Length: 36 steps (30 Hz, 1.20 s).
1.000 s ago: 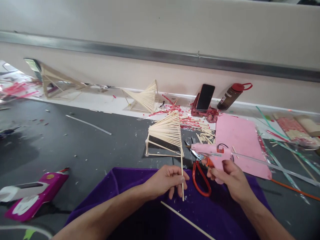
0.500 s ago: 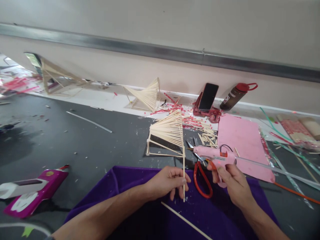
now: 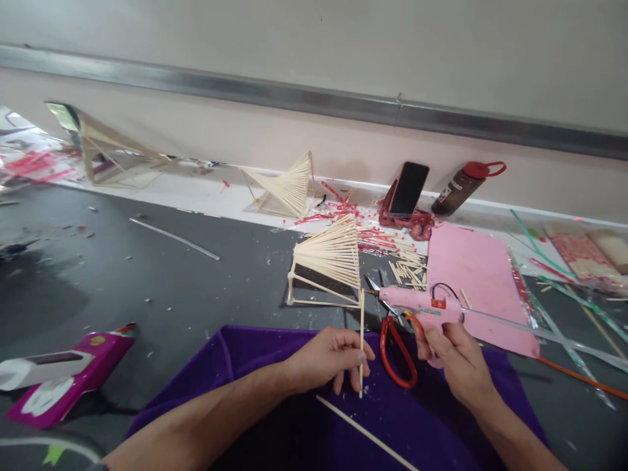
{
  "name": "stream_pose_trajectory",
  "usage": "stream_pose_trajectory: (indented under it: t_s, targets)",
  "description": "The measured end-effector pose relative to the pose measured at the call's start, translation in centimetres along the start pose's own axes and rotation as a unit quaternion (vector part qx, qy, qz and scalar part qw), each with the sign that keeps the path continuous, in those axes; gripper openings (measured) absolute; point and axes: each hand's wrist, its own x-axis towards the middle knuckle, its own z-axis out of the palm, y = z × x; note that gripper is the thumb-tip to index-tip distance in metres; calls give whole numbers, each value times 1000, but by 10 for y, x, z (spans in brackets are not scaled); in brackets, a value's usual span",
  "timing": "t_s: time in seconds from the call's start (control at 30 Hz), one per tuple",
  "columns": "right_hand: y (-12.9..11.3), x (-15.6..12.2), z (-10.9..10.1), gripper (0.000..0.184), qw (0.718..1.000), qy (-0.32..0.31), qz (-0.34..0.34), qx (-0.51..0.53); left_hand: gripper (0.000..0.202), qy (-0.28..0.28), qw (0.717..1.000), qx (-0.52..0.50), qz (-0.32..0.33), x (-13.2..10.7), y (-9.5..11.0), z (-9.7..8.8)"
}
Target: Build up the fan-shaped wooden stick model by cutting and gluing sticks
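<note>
Near left lies a magenta device (image 3: 105, 356); farther right, on the bench (image 3: 196, 281), a stick model (image 3: 333, 258). The left hand's (image 3: 336, 358) grip pinches a thin stick (image 3: 362, 327). Shears (image 3: 384, 350) lie partly beneath the pink glue gun (image 3: 409, 299) that the right hand's (image 3: 458, 356) grip wraps.

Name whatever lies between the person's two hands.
In the head view, red-handled scissors lie between the left hand and right hand, their handles over the purple cloth.

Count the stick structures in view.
3: the nearest structure, beyond the left hand; the middle structure behind it; and the far-left structure, by the wall.
</note>
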Motion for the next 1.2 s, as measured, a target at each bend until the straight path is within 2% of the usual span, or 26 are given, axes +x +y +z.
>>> stream_pose_trajectory:
  t_s: [0.5,0.93,1.07,1.2]
  targets:
    - [3,3,-3,20,1000,0,-12,8,25,4,1000,16,-10,-2,3,1]
    - [3,8,-7,22,997,6,31,67,27,-7,999,33,-7,-4,9,-2]
    - [3,10,-7,23,996,-7,31,81,26,3,1000,26,3,-5,12,-3]
    - [-1,8,-5,22,995,5,38,89,24,17,1000,15,10,-5,13,-3]
